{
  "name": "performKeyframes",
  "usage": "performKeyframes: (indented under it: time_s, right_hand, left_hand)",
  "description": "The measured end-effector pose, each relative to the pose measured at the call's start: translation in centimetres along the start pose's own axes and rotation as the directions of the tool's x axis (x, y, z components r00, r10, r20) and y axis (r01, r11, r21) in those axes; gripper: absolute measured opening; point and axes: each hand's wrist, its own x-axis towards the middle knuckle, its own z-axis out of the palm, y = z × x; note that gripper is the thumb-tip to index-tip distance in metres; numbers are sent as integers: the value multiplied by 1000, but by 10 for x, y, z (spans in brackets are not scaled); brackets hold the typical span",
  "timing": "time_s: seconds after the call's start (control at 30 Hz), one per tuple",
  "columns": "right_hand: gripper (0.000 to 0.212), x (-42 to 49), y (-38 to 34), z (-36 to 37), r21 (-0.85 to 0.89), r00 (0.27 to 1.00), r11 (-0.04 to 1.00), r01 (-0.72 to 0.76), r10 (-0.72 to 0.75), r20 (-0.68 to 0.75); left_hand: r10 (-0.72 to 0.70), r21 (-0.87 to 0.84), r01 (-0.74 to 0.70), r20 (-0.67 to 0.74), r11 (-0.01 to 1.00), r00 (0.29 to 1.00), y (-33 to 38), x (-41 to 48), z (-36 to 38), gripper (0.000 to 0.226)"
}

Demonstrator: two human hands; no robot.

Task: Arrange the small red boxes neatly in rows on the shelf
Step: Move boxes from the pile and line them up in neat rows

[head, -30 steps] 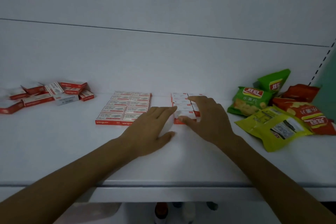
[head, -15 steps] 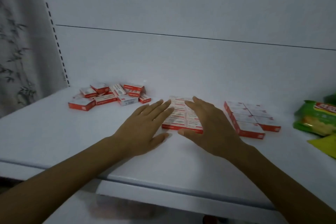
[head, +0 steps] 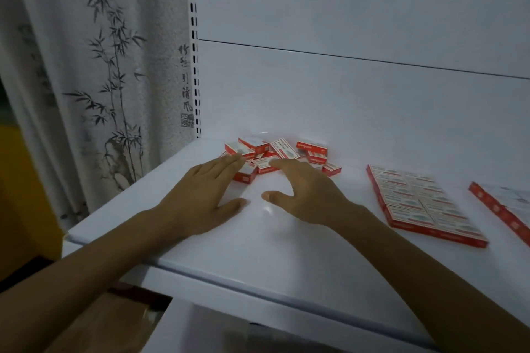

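Shelf (head: 286,252) of plain white metal, lit dimly, runs beneath a white back panel (head: 344,100) — a curtain (head: 94,66) printed with ink bamboo hangs at its left end. Loose red boxes (head: 282,153) lie jumbled near the back corner. The left hand (head: 200,195) and right hand (head: 307,192) reach them, fingers spread, holding nothing. A tidy block of boxes (head: 421,203) lies to the right — another row (head: 504,209) beyond.
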Motion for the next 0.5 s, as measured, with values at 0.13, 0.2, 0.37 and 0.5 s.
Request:
performKeyframes:
  time_s: [0.13, 0.2, 0.37, 0.5]
  right_hand:
    - [66, 27, -28, 20, 0, 999, 999, -37, 37, -18]
    - [63, 36, -39, 29, -36, 999, 999, -22, 21, -34]
    - [38, 31, -38, 38, 53, 995, 999, -2, 8, -99]
    - [36, 29, -34, 34, 202, 968, 978, -58, 105, -229]
  left_hand:
    - [11, -37, -10, 11, 999, 1000, -36, 4, 3, 84]
    - [14, -103, -14, -3, 995, 1000, -48, 8, 4, 83]
    - [-45, -323, 46, 10, 945, 999, -59, 11, 17, 85]
    - [-37, -370, 56, 59, 927, 998, -62, 16, 15, 77]
